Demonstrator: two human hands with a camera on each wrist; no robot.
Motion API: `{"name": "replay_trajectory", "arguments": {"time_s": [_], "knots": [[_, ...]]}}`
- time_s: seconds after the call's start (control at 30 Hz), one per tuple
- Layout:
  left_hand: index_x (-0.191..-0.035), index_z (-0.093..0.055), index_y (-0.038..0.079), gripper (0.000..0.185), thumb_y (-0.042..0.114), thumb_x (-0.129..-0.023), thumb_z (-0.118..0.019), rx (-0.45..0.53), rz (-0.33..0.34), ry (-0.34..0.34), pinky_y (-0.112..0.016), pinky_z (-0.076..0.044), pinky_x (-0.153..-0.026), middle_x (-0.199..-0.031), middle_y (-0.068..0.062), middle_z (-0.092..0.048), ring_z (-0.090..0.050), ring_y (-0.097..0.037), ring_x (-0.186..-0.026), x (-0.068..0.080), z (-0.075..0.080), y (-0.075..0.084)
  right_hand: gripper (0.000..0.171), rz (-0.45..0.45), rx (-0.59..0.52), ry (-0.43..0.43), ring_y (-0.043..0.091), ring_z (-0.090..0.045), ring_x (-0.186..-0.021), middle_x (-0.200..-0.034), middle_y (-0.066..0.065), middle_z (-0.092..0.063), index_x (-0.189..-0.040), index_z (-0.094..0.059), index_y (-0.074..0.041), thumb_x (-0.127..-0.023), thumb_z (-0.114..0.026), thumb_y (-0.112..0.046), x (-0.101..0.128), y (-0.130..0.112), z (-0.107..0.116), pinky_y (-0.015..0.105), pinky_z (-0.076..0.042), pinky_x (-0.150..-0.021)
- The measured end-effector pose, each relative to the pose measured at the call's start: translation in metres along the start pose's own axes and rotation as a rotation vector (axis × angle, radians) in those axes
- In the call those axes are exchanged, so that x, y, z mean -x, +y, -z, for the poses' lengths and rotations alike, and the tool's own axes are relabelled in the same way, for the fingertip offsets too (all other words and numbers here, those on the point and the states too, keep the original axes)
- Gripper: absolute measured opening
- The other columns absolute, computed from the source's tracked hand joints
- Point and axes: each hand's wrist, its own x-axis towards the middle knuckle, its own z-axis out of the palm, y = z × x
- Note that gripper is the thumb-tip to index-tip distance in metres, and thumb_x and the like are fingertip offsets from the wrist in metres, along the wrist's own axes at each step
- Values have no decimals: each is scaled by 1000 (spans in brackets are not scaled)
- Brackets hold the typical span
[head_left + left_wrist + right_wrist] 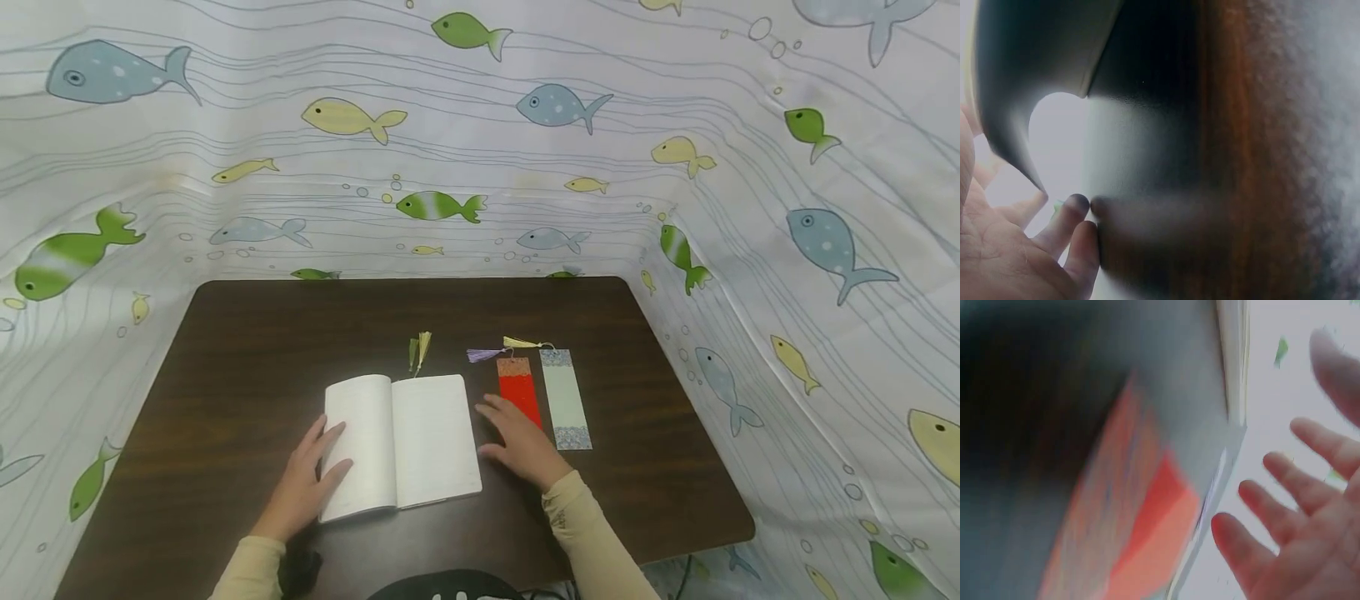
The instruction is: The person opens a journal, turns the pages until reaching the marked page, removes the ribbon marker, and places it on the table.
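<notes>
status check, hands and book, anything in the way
Left hand flat on open book. Right hand open, on red bookmark. Pale bookmark alongside, clear.

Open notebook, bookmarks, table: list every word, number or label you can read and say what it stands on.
No text can be read in any view.
Open notebook: pages show only faint ruling, too small to read.
Red bookmark and pale patterned bookmark: patterns only, no legible words.
Both wrist views: too blurred to read anything.

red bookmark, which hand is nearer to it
Right. The right hand lies flat on the table with its fingers over the red bookmark's lower end. The left hand rests on the open book's left page, across the book from it.
</notes>
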Motion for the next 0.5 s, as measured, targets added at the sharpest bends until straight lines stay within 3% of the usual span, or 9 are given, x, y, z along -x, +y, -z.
{"name": "replay_trajectory", "arguments": {"time_s": [0.1,0.2,0.33,0.5], "knots": [[-150,-46,6,60,32,-100,-65,-6,-7,8,-78,-23,-107,-164,-26,-19,-23,-56,-145,0,0,-4,92,43,-16,-136,27,-29,-151,-165,4,-32,-156,-41,-18,-79,-87,-37,-5,-21,-10,48,-34,-118],[-150,-46,6,60,34,-101,-64,-15,-6,16,-78,-24,-107,-164,-26,-19,-23,-56,-145,2,0,-6,100,58,62,-197,30,-26,-153,-166,2,-30,-158,-39,-19,-74,-90,-39,-8,-34,-18,54,-31,-118],[-150,-46,6,60,33,-100,-64,-13,-5,17,-78,-24,-107,-164,-26,-19,-24,-56,-144,2,-1,-5,97,52,152,-182,33,-31,-150,-164,1,-34,-155,-44,-21,-72,-89,-44,-9,-40,-24,60,-32,-116],[-151,-45,6,60,34,-101,-64,-13,6,12,-78,-23,-106,-164,-26,-18,-23,-56,-144,4,0,-3,85,87,219,-93,34,-41,-144,-159,1,-43,-150,-53,-22,-76,-86,-49,-9,-41,-27,61,-36,-112]]}}
